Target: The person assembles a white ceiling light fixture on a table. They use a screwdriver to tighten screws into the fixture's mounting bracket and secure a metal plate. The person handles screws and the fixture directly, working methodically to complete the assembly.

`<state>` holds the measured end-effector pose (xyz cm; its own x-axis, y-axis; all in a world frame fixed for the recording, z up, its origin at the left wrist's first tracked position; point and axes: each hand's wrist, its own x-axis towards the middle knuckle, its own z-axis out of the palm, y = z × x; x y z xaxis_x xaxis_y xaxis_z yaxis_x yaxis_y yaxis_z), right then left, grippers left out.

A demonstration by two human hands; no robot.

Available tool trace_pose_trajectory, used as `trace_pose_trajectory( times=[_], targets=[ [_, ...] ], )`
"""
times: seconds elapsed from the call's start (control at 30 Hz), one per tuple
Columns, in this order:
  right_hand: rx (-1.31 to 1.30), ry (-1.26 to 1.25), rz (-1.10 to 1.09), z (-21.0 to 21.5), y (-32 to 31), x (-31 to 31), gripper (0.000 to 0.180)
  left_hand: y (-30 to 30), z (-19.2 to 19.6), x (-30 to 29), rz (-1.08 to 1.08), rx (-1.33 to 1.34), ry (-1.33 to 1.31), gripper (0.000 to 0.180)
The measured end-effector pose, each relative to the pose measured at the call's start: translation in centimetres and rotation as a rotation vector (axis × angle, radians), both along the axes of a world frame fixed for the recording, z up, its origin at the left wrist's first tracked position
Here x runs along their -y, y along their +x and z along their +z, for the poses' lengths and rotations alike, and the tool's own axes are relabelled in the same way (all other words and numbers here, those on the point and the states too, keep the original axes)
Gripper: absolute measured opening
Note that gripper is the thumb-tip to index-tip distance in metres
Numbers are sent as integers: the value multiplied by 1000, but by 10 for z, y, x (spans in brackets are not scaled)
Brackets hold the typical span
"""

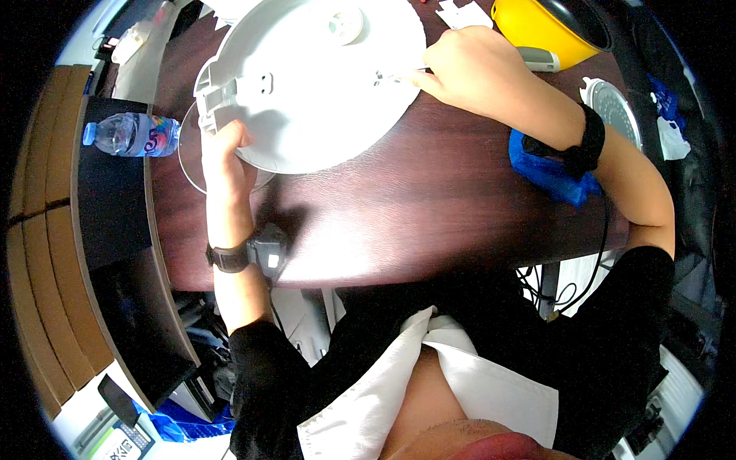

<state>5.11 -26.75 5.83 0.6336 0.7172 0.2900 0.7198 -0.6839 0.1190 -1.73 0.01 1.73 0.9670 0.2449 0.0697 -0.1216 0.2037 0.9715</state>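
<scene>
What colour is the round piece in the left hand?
The round piece is white; the head view shows it best.

The round cover [322, 115] looks smooth plastic, the table [429, 207] glossy wood-grain.

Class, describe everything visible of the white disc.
The white disc is broad, round and smooth, seemingly plastic. A notched bracket juts from its left rim; a small round part sits near the top, and small fittings mark both sides of its face. Its top edge is out of the picture. It is over the table, face toward the camera; tilt is hard to judge. The left hand grips its left rim, thumb on the face; the right hand is at its right edge, contact unclear.
</scene>
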Motion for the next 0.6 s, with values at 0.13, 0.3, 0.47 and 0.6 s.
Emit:
trace_pose_trajectory(
  times=[0.13, 0.3, 0.47, 0.6],
  targets=[
    [-3, 38, -46, -5, -3, 2, 46, -1, -1, -1, -23, 30, -41, 22],
    [-11, 16, -85, -5, -7, 2, 47, 2, 4, 9, 18, 103, -29, 40],
    [-32, 39, -81, -2, -12, 1, 44, 1, 2, 10, 47, 143, -43, 35],
    [47, 47, -41, 0, -12, 1, 42, 1, 7, 14, 62, 169, 14, 32]
  ],
)
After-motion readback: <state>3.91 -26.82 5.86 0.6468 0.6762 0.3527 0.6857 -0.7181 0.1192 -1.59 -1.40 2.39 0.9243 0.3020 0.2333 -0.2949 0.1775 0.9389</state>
